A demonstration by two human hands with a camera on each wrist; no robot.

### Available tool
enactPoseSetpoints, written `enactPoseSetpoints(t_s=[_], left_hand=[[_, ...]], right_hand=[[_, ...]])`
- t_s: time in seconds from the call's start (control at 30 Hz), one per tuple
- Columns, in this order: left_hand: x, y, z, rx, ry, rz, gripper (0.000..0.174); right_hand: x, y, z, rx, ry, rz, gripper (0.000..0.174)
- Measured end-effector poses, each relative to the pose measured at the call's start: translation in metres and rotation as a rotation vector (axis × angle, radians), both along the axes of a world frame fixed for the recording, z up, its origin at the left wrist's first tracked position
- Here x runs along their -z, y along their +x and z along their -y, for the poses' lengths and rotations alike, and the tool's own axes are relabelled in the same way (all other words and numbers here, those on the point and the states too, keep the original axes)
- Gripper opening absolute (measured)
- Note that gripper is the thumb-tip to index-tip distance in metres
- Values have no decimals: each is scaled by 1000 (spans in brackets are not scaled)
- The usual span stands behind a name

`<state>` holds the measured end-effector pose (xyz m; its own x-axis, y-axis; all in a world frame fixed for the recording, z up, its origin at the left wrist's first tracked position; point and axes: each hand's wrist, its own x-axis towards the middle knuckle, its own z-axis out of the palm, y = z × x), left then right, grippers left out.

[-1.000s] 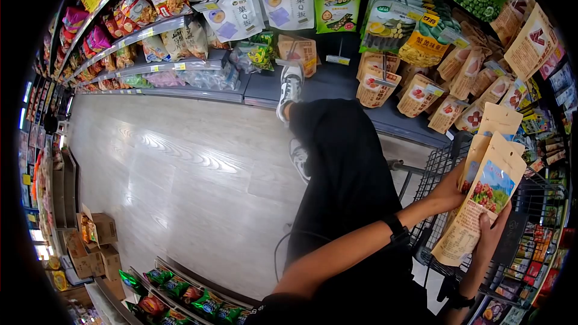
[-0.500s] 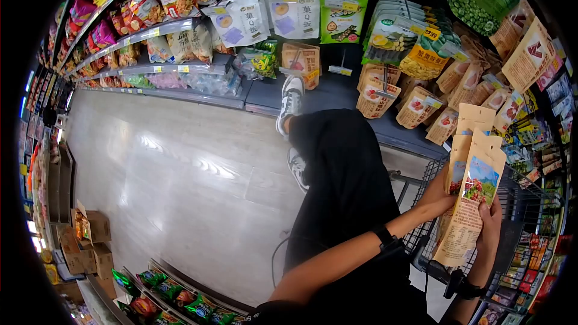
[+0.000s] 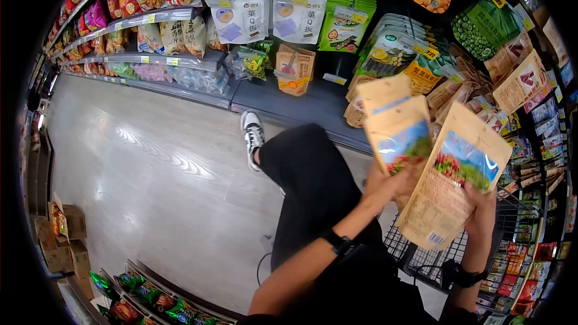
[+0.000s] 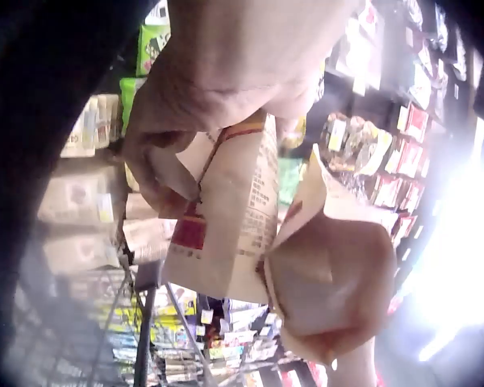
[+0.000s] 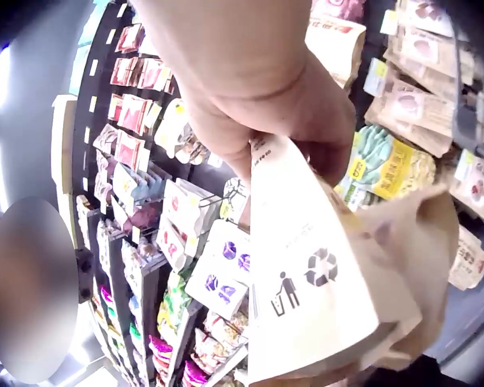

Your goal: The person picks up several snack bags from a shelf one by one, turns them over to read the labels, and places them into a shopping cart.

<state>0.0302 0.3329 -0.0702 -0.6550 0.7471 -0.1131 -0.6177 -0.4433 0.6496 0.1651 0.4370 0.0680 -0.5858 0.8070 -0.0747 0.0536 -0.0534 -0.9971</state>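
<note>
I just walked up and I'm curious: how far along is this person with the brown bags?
Done: these bags are off the shelf. In hand: the left hand grips at least two bags, the right hand another bag. Left, perhaps: setting them down, since none held is in the cart. Where they go, I can't tell.

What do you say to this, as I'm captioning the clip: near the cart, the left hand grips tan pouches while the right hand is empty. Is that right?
Not quite: the right hand is not empty; it grips a large pouch, as the head view shows. The left hand does grip tan pouches near the cart.
</note>
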Motion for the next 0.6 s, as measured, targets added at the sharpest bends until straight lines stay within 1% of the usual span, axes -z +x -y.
enactPoseSetpoints(t_s=[0.03,0.07,0.1,0.13,0.2,0.23,0.27,0.33,0.37,0.43,0.5,0.53,0.57,0.6], left_hand=[[-10,-15,16,-142,-68,-84,28],[-12,-29,30,-131,-161,-3,32],[-5,-43,41,-241,-137,-39,35],[5,-59,55,-232,-132,25,37],[-5,-89,90,-223,-18,93,43],[4,-101,104,-210,-55,186,45],[12,-109,117,-185,5,234,44],[8,-122,140,-61,103,396,44],[11,-125,146,-62,101,395,44],[22,-128,152,-61,129,417,50],[31,-130,157,-21,155,392,54],[34,-131,160,10,185,369,57],[34,-130,163,19,201,387,59],[35,-129,165,10,271,395,61]], right_hand=[[-7,-15,-2,29,24,13,40],[-15,-32,-4,22,40,-11,39],[-21,-49,-8,19,58,-36,39],[-22,-64,-18,-10,52,-56,37],[-16,-92,-36,-26,45,-77,36],[-6,-108,-44,-61,96,-46,36],[4,-119,-47,-97,147,-18,35],[23,-140,-30,-140,408,134,35],[40,-146,-20,-114,575,173,31],[50,-167,17,-331,768,138,33],[60,-183,53,-414,459,195,28],[69,-194,65,-455,602,211,29],[84,-201,79,-463,424,131,33],[103,-210,85,-505,285,-24,35]])
